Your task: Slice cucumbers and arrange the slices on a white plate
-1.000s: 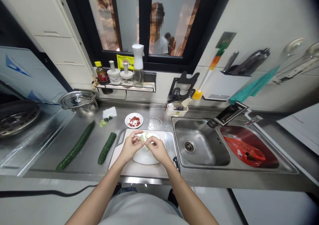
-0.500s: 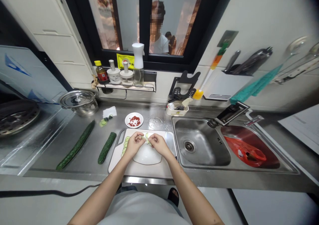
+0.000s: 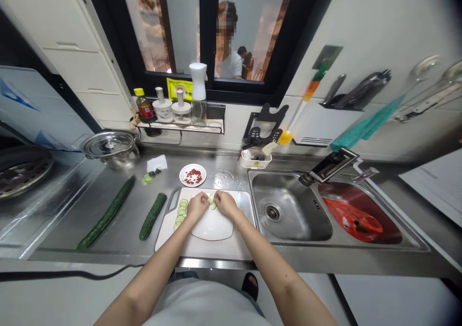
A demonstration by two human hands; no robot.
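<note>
My left hand (image 3: 198,205) and my right hand (image 3: 225,203) meet over the far edge of a white plate (image 3: 212,228). Fingers of both are pinched at thin cucumber slices (image 3: 212,199) lying between them; fingertips partly cover the slices. Under the plate is a light cutting board (image 3: 169,241). A row of overlapping cucumber slices (image 3: 181,213) lies on its left side, beside my left hand. What looks like a knife blade (image 3: 245,204) rests on the board's right side, partly behind my right arm.
Left of the board lie a shorter cucumber (image 3: 153,216) and a long one (image 3: 107,213). Behind it sits a small plate of red pieces (image 3: 193,176). A lidded pot (image 3: 112,150) stands at back left. The sink (image 3: 292,210) adjoins on the right, with a red bag (image 3: 355,220) in its second basin.
My hands have shifted slightly, the right turning with its fingers lower over the slices. More of the slices between the hands and of the row at left shows now. The view has shifted slightly.
</note>
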